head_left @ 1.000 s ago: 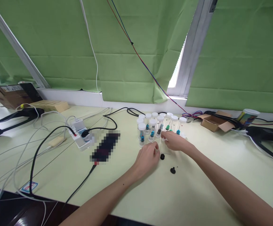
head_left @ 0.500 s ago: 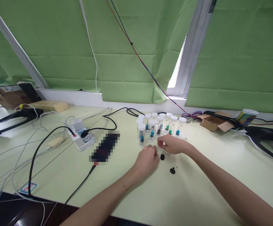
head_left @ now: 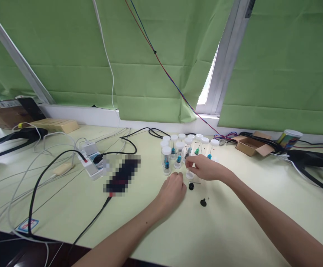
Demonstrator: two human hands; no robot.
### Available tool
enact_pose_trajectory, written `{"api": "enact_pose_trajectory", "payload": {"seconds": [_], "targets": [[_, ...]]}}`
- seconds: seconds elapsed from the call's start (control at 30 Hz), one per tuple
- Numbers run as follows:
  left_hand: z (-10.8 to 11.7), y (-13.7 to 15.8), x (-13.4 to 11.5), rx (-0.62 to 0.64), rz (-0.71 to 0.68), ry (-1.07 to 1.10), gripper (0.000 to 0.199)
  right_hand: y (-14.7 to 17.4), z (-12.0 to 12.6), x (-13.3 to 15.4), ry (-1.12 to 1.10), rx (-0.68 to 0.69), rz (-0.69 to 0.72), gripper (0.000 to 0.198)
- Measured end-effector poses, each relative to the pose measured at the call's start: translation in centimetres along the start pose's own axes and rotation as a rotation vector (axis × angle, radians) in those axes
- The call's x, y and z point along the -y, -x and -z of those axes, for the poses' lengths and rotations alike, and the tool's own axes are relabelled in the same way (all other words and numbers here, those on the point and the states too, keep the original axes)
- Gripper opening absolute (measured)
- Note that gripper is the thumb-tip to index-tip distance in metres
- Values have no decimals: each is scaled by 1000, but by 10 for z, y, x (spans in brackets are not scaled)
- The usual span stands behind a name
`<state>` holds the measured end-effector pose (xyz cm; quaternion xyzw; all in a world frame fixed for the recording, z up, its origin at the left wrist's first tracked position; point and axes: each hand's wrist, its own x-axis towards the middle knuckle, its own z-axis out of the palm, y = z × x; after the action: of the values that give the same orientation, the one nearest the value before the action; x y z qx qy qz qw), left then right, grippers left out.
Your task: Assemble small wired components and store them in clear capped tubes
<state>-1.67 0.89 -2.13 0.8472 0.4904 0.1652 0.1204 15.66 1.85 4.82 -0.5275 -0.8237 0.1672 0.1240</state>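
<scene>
My left hand [head_left: 173, 189] rests curled on the table, its fingertips hidden; I cannot make out what it holds, if anything. My right hand [head_left: 202, 167] is pinched just above a small white round cap or base [head_left: 189, 175], and what lies between its fingertips is too small to name. Behind both hands stand several clear tubes with white caps [head_left: 166, 160], holding thin pins with blue or green ends. A thin metal rod [head_left: 196, 183] lies below my right hand, beside a small black knob [head_left: 191, 186]. Nearer me lies a black disc with a stem [head_left: 203, 202].
On the left, a white power strip [head_left: 91, 167] sits among tangled cables, with a blurred dark device [head_left: 123, 175] beside it. An open cardboard box [head_left: 249, 144], a printed canister [head_left: 289, 139] and a black frame-like object [head_left: 309, 163] stand at the right. Green blinds hang behind the table.
My right hand has shifted slightly up and left, showing more of the white round piece below it. A thin rod seen at my left fingers no longer shows there.
</scene>
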Motion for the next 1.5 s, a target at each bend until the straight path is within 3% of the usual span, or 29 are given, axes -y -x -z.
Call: {"api": "enact_pose_trajectory", "payload": {"seconds": [0.27, 0.37, 0.57, 0.8, 0.97, 1.13, 1.37, 1.5], "targets": [[6, 0, -3, -71, -39, 58, 25, 18, 30, 13, 24, -84, -17, 14], [10, 1, -8, -111, -95, 121, 28, 30, 30, 15, 46, -110, -68, 17], [7, 3, -11, -54, -168, 154, 27, 49, 10, 16, 155, 150, -140, 18], [3, 3, -7, -2, -220, 197, 19, 38, 10, 32, 251, 320, -113, 18], [2, -2, -4, -30, -208, 259, 18, 23, 6, 25, 309, 185, -126, 15], [11, -7, -3, -186, -110, 349, 18, 14, -8, 12, 199, 33, -166, 14], [18, -6, -11, -306, -15, 704, 16, 8, -40, 13, 70, 0, -137, 11], [20, -2, -16, -360, -34, 742, 14, 6, -53, 13, 63, -35, -139, 14]]}}
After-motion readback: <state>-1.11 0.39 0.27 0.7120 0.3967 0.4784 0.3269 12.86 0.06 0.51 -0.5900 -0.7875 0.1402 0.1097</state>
